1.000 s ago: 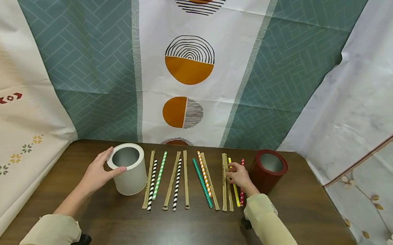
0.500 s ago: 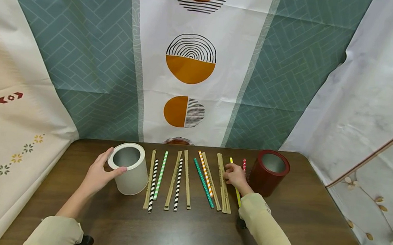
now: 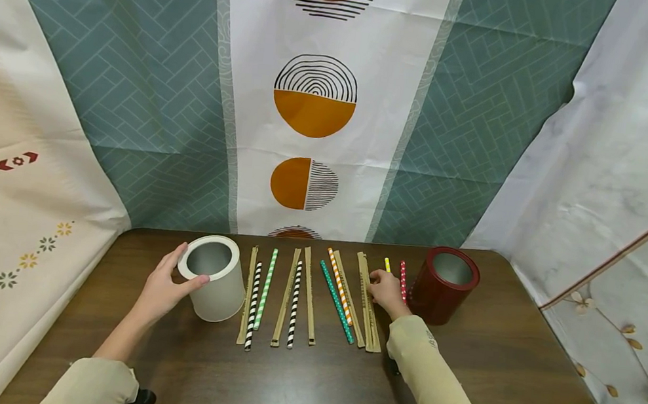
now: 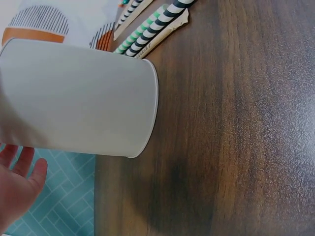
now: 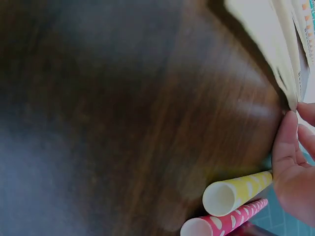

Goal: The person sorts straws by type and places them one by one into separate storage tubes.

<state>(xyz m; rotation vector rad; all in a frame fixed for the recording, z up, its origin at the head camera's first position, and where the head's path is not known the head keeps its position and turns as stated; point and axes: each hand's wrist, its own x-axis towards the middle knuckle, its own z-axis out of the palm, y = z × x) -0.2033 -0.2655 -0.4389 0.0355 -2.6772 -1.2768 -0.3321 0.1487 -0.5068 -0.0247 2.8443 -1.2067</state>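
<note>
My left hand (image 3: 163, 290) holds the white can (image 3: 219, 299) near its rim, thumb across the front and fingers on the far left side. In the left wrist view its fingertips (image 4: 38, 172) lie along the can's wall. Farther right, my right hand (image 3: 387, 293) pinches a paper-wrapped straw (image 5: 268, 46) at its edge between thumb and finger. That straw lies against another wrapped straw (image 3: 363, 264) on the table. Beside the hand are a yellow straw (image 3: 386, 264), mostly hidden by it in the head view, and a red dotted straw (image 3: 403, 279).
A dark red can (image 3: 435, 299) stands right of the straws. Between the cans lie black-striped straws (image 3: 294, 311), a green-striped straw (image 3: 265, 288), a teal dotted straw (image 3: 336, 299), an orange-striped straw (image 3: 340, 286) and several more wrapped straws (image 3: 309, 296) on the brown table (image 3: 280, 395).
My right hand has moved slightly left, and the two wrapped straws by it have come together. It now covers most of the yellow straw. My left hand has stayed on the white can.
</note>
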